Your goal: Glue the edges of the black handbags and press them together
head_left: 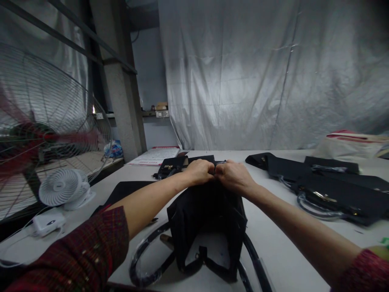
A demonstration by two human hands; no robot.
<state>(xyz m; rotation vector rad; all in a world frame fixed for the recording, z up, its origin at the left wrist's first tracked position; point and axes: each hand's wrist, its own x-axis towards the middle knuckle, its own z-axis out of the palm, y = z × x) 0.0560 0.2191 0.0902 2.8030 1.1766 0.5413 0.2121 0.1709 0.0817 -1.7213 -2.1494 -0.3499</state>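
Observation:
A black handbag (188,227) lies open toward me on the white table, its inside showing through to the tabletop. One wrapped handle (142,243) loops out at its left, and another handle (255,259) sticks out at its right. At the bag's far end, my left hand (200,172) has its fingers closed on the black material. Close beside it, almost touching, my right hand (232,175) pinches the same far edge. The fingertips of both hands are partly hidden by the knuckles and the dark material.
Several black bag pieces (343,194) with wrapped handles lie at the right. More black bags (172,166) sit beyond my left hand, near a printed sheet (154,156). A small white fan (65,186) and a large caged fan (45,134) stand at the left.

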